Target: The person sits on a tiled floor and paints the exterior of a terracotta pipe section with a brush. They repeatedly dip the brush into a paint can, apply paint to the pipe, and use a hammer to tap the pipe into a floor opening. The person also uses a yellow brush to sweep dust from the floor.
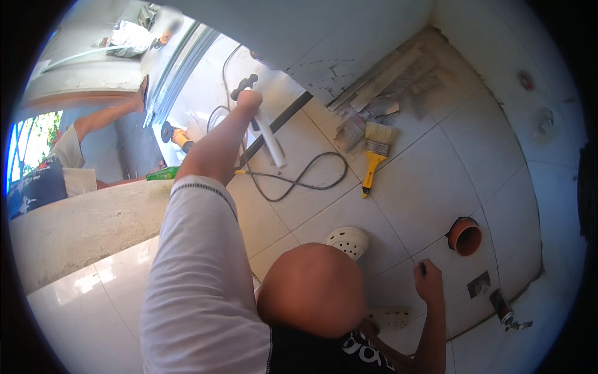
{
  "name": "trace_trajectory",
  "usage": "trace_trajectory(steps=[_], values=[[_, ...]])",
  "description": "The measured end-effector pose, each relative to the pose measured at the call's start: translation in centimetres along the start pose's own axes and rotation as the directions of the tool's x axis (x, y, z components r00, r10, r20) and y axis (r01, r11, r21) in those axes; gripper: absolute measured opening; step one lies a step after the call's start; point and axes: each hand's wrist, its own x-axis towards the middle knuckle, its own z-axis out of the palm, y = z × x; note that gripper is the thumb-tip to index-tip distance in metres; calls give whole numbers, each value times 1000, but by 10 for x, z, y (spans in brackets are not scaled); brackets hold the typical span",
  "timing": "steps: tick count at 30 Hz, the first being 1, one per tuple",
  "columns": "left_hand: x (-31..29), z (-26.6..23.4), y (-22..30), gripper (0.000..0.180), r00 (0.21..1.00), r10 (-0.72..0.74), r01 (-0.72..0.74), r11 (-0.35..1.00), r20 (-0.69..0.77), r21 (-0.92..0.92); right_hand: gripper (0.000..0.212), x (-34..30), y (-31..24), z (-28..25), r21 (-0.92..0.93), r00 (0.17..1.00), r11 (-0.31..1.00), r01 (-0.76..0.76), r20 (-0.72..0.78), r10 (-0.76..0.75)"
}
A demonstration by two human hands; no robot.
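Observation:
My left hand [250,100] reaches out over the doorway strip and is closed around a hammer [271,142], gripping it near the dark head. The hammer's pale handle slants down toward the floor tiles. Below it, a dark cord [299,183] loops across the tiles. Beside my left forearm lies an orange angle grinder [180,138]. My right hand [428,282] is closed low on the right, above the tiles near a round orange pipe opening [465,237]. Something small and dark shows at its fingers, too little to name.
A yellow-handled paintbrush [377,156] lies by dusty debris [380,112] at the wall. A canister with a metal fitting [501,308] stands near a square floor cutout [478,284]. A green bottle [162,174] rests on the left ledge [87,234]. Another person's leg [109,118] extends beyond it.

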Motion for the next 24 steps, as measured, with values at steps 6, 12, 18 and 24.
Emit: trace_trajectory(steps=[6,12,18,24], values=[[46,16,31,58,997,-58,58,998,-45,-13,23,-8,-22,19,106,996,991,-85,6,85],[-10,2,36,66,913,305,-309,951,-272,28,23,-1,-47,11,144,997,988,61,-45,-56],[-203,-31,-12,41,908,361,-213,834,212,-509,23,3,-84,-58,104,999,994,32,-22,-30],[-376,-166,22,32,886,382,-116,731,264,-672,29,-82,-152,-115,75,937,946,316,-179,-299]])
